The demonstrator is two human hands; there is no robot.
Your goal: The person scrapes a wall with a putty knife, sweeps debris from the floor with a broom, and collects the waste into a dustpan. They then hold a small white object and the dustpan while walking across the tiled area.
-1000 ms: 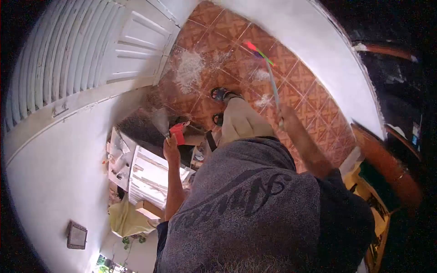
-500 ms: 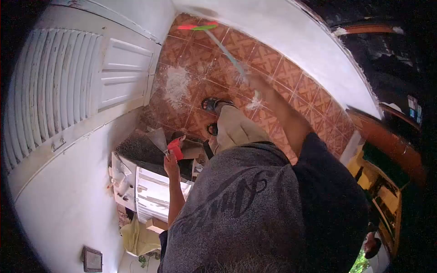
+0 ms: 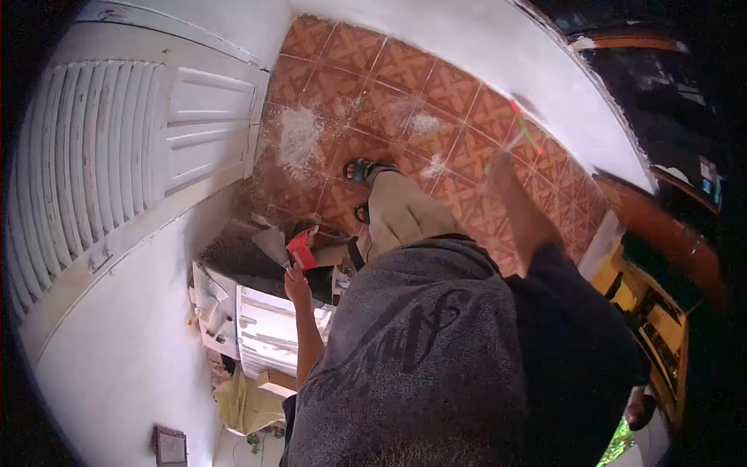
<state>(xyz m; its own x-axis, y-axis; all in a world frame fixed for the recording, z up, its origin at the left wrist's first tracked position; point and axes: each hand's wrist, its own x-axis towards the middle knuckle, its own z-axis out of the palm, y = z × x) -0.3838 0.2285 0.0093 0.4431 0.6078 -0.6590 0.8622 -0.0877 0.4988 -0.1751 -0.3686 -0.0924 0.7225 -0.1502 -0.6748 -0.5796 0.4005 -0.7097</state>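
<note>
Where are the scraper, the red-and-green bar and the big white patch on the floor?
Scraper [image 3: 271, 246]: head view, blade's middle.
Red-and-green bar [image 3: 527, 131]: head view, green middle.
Big white patch [image 3: 301, 138]: head view, centre.

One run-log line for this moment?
left grip: holding grey triangular-bladed scraper | right grip: holding pale-handled tool with red-and-green head, blurred | reddish patterned tile floor: white debris in several patches

Debris [image 3: 300, 140] lies on the floor [image 3: 397, 66] between shutter [image 3: 109, 156] and tool [image 3: 529, 134].
</note>
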